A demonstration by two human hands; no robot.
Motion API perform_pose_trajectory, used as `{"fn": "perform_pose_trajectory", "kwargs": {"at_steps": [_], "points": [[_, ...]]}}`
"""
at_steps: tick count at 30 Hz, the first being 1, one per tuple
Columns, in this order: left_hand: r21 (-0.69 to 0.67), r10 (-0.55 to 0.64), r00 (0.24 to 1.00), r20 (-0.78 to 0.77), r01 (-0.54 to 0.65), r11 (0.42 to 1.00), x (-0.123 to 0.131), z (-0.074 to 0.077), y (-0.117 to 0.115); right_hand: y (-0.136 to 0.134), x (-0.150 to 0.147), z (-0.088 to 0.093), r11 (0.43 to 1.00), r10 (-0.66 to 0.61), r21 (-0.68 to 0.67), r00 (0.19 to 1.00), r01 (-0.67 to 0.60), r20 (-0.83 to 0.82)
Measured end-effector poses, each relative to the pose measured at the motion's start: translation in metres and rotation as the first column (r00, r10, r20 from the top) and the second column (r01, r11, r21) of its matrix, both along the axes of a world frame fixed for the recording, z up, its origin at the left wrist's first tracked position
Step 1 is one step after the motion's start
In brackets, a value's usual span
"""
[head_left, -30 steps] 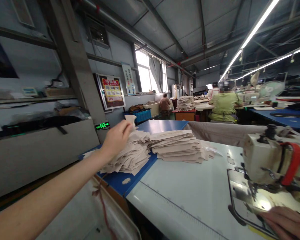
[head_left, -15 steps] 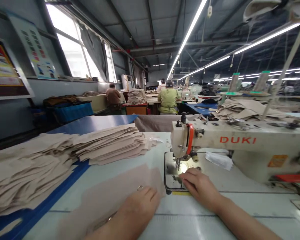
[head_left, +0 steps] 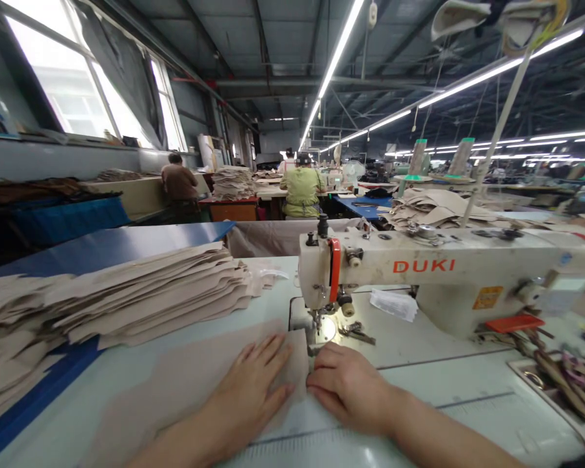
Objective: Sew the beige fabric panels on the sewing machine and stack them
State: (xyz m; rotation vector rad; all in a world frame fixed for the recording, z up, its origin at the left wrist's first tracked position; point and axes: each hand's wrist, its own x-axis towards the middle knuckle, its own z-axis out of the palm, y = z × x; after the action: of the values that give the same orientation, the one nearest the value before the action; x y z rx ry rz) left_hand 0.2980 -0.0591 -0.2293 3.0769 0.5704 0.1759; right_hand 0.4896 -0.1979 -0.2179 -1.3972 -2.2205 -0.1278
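A beige fabric piece (head_left: pixel 175 383) lies flat on the pale sewing table (head_left: pixel 419 351), its right end at the needle of a white DUKI sewing machine (head_left: pixel 419 273). My left hand (head_left: pixel 251 390) rests on it with the fingers spread flat. My right hand (head_left: pixel 346 387) sits just in front of the presser foot (head_left: pixel 316 335), fingers curled down onto the fabric's edge. What the fingertips pinch is hidden.
Two tall stacks of cut beige pieces (head_left: pixel 141 292) fill the left side, partly on a blue board (head_left: pixel 34 396). Two seated people (head_left: pixel 302 192) work with their backs turned at tables further back. Threads and clutter lie at the right edge (head_left: pixel 565 370).
My left hand left the stack and laid a fabric piece on the table. Both hands then slid it right to the needle. My view turned from the stacks to the machine.
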Motion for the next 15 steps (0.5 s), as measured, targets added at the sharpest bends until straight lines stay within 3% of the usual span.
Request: {"fn": "perform_pose_trajectory", "kwargs": {"at_steps": [4,7,8,11,13,15], "points": [[0.006,-0.134,0.991,0.010,0.134,0.991,0.011,0.004,0.011,-0.007,0.016,0.008,0.988,-0.150,0.029,0.988,0.151,-0.042],[0.041,-0.162,0.986,0.039,0.161,0.986,0.015,0.004,0.018,-0.019,0.049,0.020,0.932,-0.363,-0.027,0.929,0.362,-0.072],[0.048,-0.168,0.985,0.047,0.166,0.985,0.015,0.004,0.019,-0.023,0.063,0.023,0.887,-0.460,-0.077,0.885,0.455,-0.069],[0.042,-0.164,0.986,0.042,0.162,0.986,0.014,0.004,0.020,-0.033,0.107,0.027,0.656,-0.736,-0.202,0.676,0.727,0.039],[0.030,-0.152,0.988,0.035,0.151,0.988,0.012,0.004,0.018,-0.036,0.128,0.024,0.573,-0.796,-0.224,0.600,0.789,0.078],[0.026,-0.152,0.987,0.050,0.151,0.988,0.012,0.004,0.017,-0.037,0.141,0.020,0.531,-0.820,-0.231,0.563,0.815,0.101]]}}
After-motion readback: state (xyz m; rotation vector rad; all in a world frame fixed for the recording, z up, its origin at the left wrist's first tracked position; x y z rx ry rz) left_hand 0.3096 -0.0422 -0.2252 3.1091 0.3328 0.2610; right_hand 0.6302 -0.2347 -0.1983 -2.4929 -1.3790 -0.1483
